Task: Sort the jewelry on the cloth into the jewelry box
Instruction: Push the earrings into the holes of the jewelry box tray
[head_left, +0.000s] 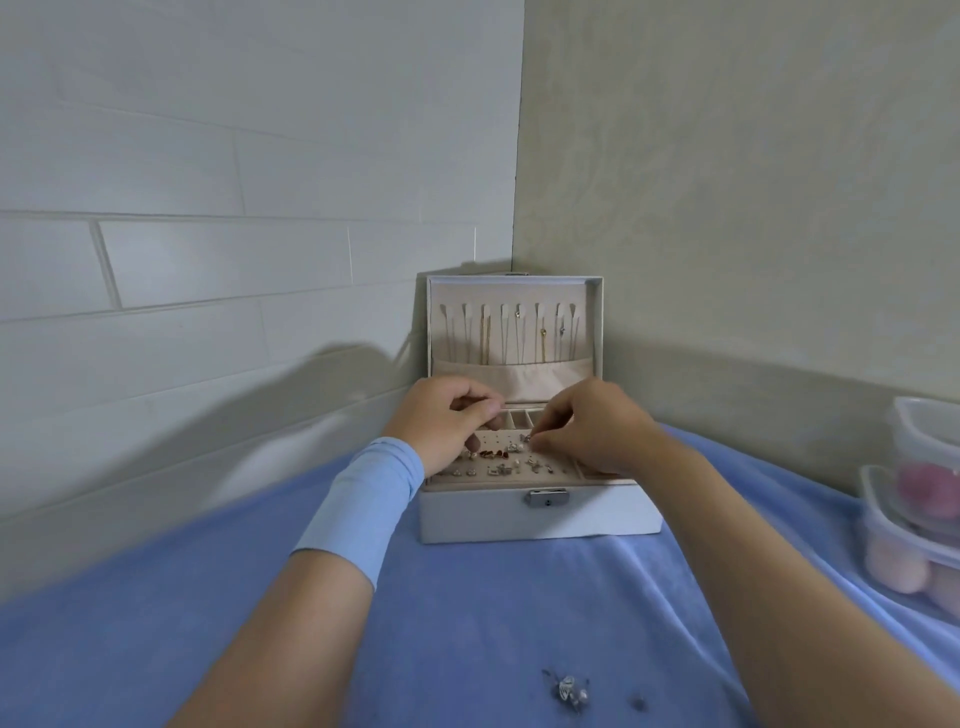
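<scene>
A white jewelry box (540, 517) stands open on the blue cloth (467, 613), its lid upright with several thin necklaces (511, 332) hanging inside. Several small earrings (498, 465) sit in the beige tray at the front of the box. My right hand (597, 426) pinches a small silver earring (525, 438) over that tray. My left hand (452, 421) hovers over the tray's left side with its fingers curled; whether it holds anything is hidden. A small silver jewelry piece (569, 688) and a tiny dark bit (639, 704) lie on the cloth near me.
Stacked clear plastic containers (919, 499) with pink and peach sponges stand at the right edge. A white brick wall (208, 249) runs along the left and a beige wall (727, 182) behind the box, which sits in the corner.
</scene>
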